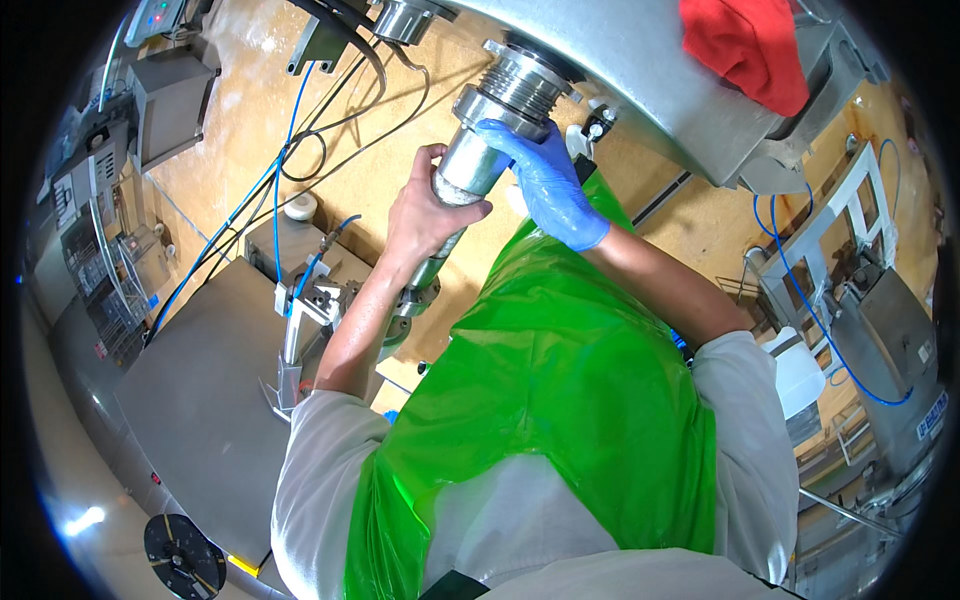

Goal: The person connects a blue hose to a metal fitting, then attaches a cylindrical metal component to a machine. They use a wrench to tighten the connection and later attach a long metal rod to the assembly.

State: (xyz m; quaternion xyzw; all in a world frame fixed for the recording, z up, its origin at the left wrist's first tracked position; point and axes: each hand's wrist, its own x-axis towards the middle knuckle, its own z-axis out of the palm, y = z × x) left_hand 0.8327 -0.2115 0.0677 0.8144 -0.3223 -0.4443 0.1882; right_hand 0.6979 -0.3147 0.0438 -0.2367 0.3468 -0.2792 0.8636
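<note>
A shiny steel tube [470, 160] slants down and left from the steel machine's outlet. A wide ring collar [498, 112] joins its upper end to a threaded fitting [520, 84]. My left hand [425, 218], bare, wraps round the tube lower down, thumb across its front. A whitish smear shows on the metal beside that thumb. My right hand [556, 192], in a blue glove, closes over the tube just under the collar, its fingertips partly hidden. Below my left hand the tube runs toward a flanged metal fitting [416, 298]; whether they connect, I cannot tell.
A large steel machine body [620, 70] stands ahead, with a red cloth [745, 50] on it. Blue and black hoses [285, 160] trail at left above a grey cabinet [205, 400]. My green apron [570, 370] hangs close below the tube. A metal frame [840, 220] stands right.
</note>
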